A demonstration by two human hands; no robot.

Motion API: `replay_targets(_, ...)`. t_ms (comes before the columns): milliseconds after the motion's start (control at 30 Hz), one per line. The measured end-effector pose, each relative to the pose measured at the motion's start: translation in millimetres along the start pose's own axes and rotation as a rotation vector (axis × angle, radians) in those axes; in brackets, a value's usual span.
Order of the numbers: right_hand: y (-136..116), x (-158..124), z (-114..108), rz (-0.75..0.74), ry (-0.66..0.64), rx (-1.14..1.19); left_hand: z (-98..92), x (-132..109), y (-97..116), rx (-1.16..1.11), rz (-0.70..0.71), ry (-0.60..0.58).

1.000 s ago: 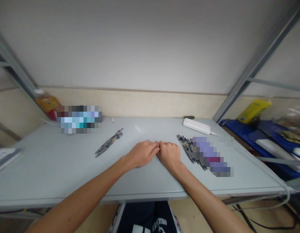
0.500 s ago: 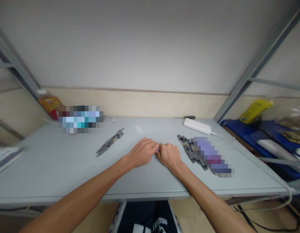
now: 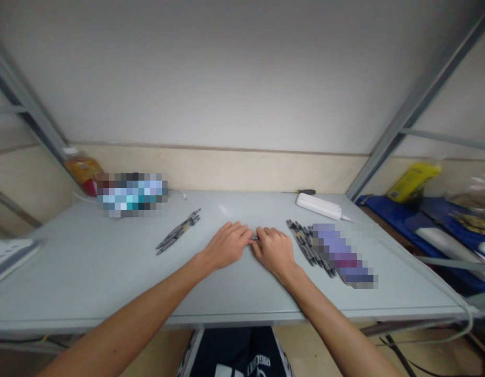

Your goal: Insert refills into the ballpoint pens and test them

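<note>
In the middle of the desk, my left hand (image 3: 229, 244) and my right hand (image 3: 274, 251) are closed on the two ends of one pen (image 3: 254, 238). Only a short grey stretch of it shows between them; the fingers hide the rest. To the left lies a small bunch of grey and black pens (image 3: 178, 232), set at a slant. A larger row of similar pens (image 3: 311, 246) lies side by side just right of my right hand.
Beside the right-hand pens lies a blurred-out flat item (image 3: 340, 254). Behind them are a white power strip (image 3: 319, 206) and a screwdriver (image 3: 306, 191). At back left, a bottle (image 3: 83, 170) stands by another blurred-out item (image 3: 132, 195). Metal posts flank the desk (image 3: 109, 272).
My hands have drawn slightly apart, so more of the pen shows between them. The pens on the desk lie as before.
</note>
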State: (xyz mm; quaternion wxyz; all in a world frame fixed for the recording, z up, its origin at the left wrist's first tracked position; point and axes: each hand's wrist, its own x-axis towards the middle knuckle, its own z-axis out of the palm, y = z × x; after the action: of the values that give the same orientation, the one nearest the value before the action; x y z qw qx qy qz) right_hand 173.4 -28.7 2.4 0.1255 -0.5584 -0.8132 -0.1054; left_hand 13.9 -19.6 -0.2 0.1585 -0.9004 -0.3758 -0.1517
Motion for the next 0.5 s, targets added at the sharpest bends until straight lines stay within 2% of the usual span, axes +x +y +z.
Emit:
replay_targets(133, 9, -1, 4, -0.056, 0.162, 0.134, -1.7, -1, -11, 0.011, -0.091, -0.003)
replay_targets(267, 17, 0, 7, -0.091, 0.296, 0.55, -0.7, -2, -19, 0.012, -0.146, -0.019)
replay_targets(367, 18, 2, 6, 0.016, 0.328, 0.877, 0.5, -2, -19, -0.035, -0.153, -0.023)
replay_targets(500, 22, 9, 4, 0.222, 0.277, 1.248, 1.4, -1, -15, -0.174, -0.143, -0.015)
